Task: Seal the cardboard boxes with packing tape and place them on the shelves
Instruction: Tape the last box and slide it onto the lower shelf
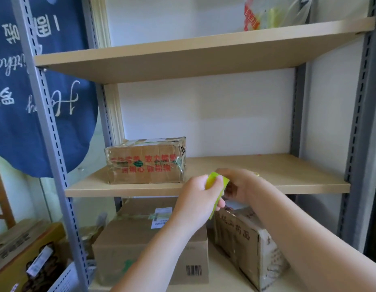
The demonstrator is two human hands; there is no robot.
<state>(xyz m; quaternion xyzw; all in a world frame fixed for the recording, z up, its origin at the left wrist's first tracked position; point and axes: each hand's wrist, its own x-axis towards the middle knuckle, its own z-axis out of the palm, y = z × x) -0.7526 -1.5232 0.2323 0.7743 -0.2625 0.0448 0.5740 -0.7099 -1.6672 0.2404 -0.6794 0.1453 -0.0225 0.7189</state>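
A plain white wall [204, 114] sits behind a grey slotted-metal shelving frame [50, 131] with pale wooden boards [183, 57]; dark blue lettered cloth [14, 102] hangs left, evenly daylit

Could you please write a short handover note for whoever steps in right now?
Left hand: fingers curled on the green tape dispenser, held in front of the middle shelf.
Right hand: close behind the dispenser, fingers curled at it; what it pinches is hidden.
Done: one taped box with red print stands on the middle shelf, left side.
On the lower surface: a larger box with a barcode, tape across its top, and a tape-wrapped box to its right, below the hands.
Left: probably finish sealing the right-hand box, then shelve both.
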